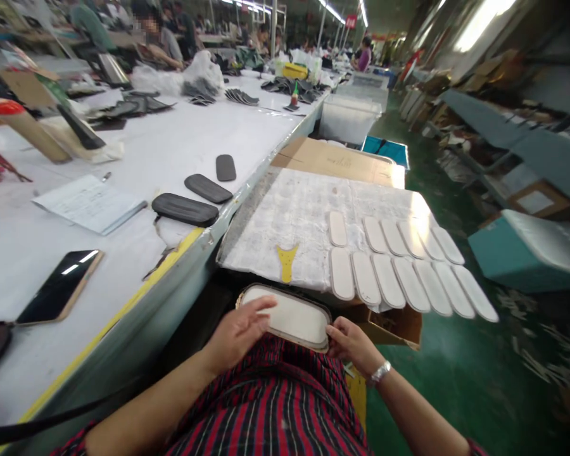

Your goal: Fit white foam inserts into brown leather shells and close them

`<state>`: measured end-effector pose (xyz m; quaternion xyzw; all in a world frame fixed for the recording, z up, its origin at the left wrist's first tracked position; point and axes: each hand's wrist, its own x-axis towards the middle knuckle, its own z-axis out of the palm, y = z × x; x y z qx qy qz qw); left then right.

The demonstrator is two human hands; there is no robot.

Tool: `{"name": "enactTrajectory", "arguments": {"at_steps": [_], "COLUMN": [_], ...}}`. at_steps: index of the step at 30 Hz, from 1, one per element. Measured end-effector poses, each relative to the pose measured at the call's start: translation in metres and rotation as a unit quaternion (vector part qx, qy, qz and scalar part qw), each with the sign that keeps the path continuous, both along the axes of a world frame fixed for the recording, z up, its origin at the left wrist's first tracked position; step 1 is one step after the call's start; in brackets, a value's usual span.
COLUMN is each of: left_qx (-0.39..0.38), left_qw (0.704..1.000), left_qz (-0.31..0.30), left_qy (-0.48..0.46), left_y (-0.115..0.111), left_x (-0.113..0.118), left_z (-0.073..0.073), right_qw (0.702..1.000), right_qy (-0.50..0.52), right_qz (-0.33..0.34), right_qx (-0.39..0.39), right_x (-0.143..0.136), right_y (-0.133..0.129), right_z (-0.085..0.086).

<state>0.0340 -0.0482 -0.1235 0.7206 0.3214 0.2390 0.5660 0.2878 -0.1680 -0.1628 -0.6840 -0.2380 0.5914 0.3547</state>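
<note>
A white oval panel with a dark rim (294, 320) lies over the lap, close to the body. My left hand (240, 329) rests on its left part with fingers spread. At its right end, my right hand (351, 342) pinches the edge between thumb and fingers. Beyond the panel, a yellow forked piece (287, 262) lies on a whitish covered board (294, 209). Rows of pale oval pieces (392, 278) lie on the board's right side.
On the long white table (171, 145) at left lie dark oval pieces (185, 209), a phone (61, 285) and papers (90, 202). An open cardboard box (394, 326) sits below the board. A teal bin (527, 247) stands at right. People work far back.
</note>
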Motion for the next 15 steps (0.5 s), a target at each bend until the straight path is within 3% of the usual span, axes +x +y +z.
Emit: {"name": "enactTrajectory", "arguments": {"at_steps": [2, 3, 5, 8, 12, 15], "left_qx": [-0.122, -0.193, -0.31, -0.377, -0.398, -0.334], "left_qw": [0.964, 0.943, 0.923, 0.916, 0.915, 0.941], "left_qz": [0.218, 0.248, 0.203, 0.104, 0.029, -0.018], "left_qy": [-0.09, -0.106, -0.105, -0.09, -0.057, 0.046], "left_y": [0.022, 0.032, 0.047, 0.054, 0.06, 0.077], "left_x": [-0.023, -0.03, -0.037, -0.028, -0.016, -0.021], "left_z": [-0.014, -0.023, -0.041, -0.058, -0.055, -0.048], "right_qw": [0.999, 0.998, 0.996, 0.991, 0.99, 0.996], "right_qy": [0.033, 0.052, 0.089, 0.126, 0.132, 0.079], "right_qz": [-0.012, -0.019, -0.029, -0.04, -0.052, -0.039], "right_qx": [0.008, 0.01, 0.013, 0.009, 0.003, 0.0], "right_x": [-0.001, -0.001, -0.001, 0.002, 0.004, 0.004], "right_y": [-0.002, -0.003, -0.004, -0.005, -0.003, 0.002], "right_z": [-0.001, -0.002, -0.004, -0.004, -0.003, -0.004]}}
